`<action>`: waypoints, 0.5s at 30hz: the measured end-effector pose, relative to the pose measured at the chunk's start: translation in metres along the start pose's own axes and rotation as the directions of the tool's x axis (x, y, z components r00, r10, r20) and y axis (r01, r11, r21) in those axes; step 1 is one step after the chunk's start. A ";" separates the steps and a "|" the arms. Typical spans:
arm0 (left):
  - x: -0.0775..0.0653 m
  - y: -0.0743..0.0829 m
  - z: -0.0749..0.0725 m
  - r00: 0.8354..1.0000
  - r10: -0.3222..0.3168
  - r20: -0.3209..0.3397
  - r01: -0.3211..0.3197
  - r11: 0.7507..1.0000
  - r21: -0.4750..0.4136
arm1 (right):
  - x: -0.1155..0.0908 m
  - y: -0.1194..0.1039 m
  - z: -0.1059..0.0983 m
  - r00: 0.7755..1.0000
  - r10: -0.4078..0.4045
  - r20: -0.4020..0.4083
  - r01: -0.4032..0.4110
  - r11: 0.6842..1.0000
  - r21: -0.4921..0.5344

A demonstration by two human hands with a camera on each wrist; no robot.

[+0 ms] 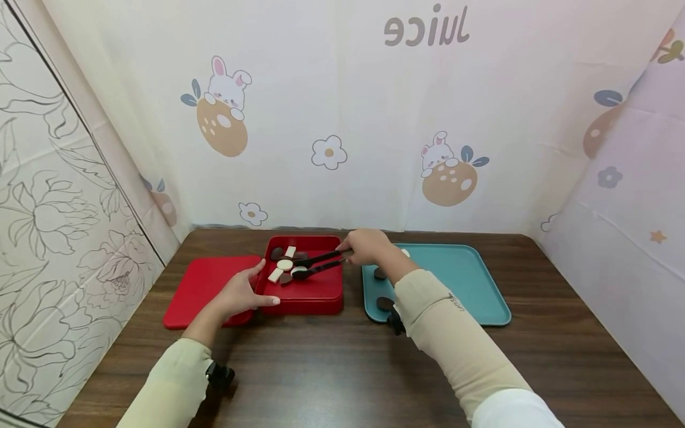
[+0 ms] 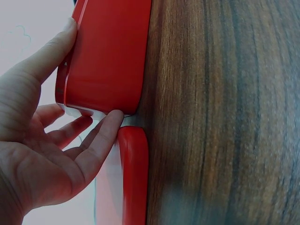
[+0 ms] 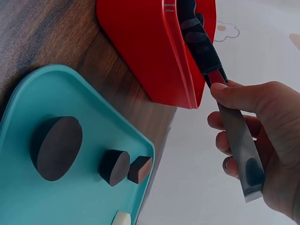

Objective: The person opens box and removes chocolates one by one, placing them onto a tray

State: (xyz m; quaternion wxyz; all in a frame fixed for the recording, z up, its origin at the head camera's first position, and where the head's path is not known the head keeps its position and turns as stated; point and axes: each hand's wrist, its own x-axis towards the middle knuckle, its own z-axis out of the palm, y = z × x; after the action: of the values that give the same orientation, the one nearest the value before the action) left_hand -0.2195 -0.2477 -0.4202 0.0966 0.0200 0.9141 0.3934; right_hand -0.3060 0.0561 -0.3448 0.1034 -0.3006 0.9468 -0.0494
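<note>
Tongs reach leftward into the red box

From where I stand, the tongs [image 1: 323, 257] lie with their long axis mostly left to right, black tips inside the red box [image 1: 307, 305], pointing left and slightly towards the person. The two arms stand apart at the tips. A round white piece [image 1: 298, 270] sits right at the nearer tip; whether it is pinched, I can't tell.

Only the head view shows the box's contents: white bars [image 1: 275, 275], round white pieces and dark pieces [image 1: 276, 254] together on the left side. The right wrist view gives what the sleeve partly hides there, three dark lumps [image 3: 61, 150] and a bit of white on the teal tray [image 3: 70, 201], plus the tongs' metal handle. The left wrist view shows the red lid [image 2: 135, 183] just beside the box on the wooden table [image 2: 211, 117].

The right hand [image 1: 369, 245] has its thumb and fingers closed around the handle. The left hand [image 1: 239, 294] is spread wide at the box's near left corner, thumb along the near side, fingers against the left wall.
</note>
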 end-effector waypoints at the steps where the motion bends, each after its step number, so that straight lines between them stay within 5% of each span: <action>1: 0.000 0.000 0.000 1.000 0.003 0.001 -0.003 1.000 0.000 | -0.001 0.001 0.000 1.000 -0.003 -0.001 0.003 1.000 0.000; 15: 0.001 0.000 0.002 1.000 -0.012 0.003 0.012 1.000 0.007 | -0.014 0.013 0.002 0.998 -0.024 -0.054 0.022 0.999 -0.042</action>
State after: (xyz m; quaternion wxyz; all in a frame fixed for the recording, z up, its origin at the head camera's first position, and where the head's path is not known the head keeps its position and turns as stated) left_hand -0.2198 -0.2464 -0.4217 0.1004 0.0158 0.9154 0.3895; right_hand -0.3013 0.0745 -0.3460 0.0708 -0.3121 0.9466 -0.0390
